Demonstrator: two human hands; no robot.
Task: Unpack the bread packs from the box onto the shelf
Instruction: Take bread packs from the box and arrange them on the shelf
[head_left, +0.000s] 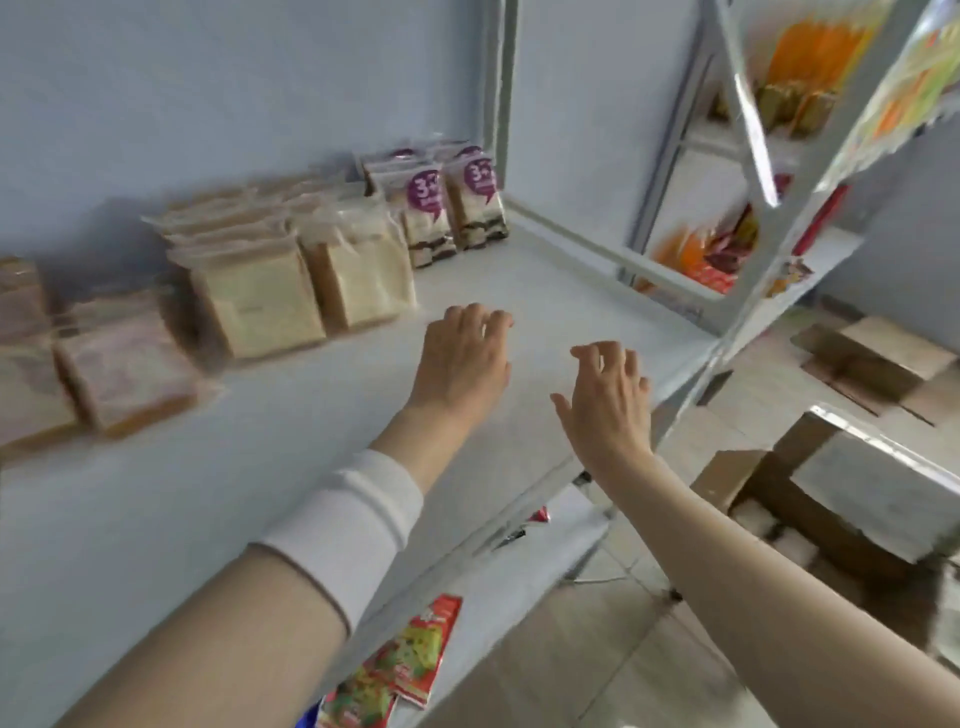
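Several bread packs stand in rows on the white shelf (545, 291): pale sliced loaves (260, 296), packs with purple labels (452, 202) at the back right, and brownish packs (124, 374) at the left. My left hand (462, 358) hovers over the bare shelf, fingers loosely bent, holding nothing. My right hand (608, 405) hangs above the shelf's front edge, fingers spread and empty. An open cardboard box (826, 499) stands on the floor at the lower right, with pale packs inside.
A second shelf unit (727, 208) at the right holds orange and red packets. Red-green packets (405, 665) lie on the lower shelf below. Flattened cardboard (878, 358) lies on the tiled floor at the right. The view is motion-blurred.
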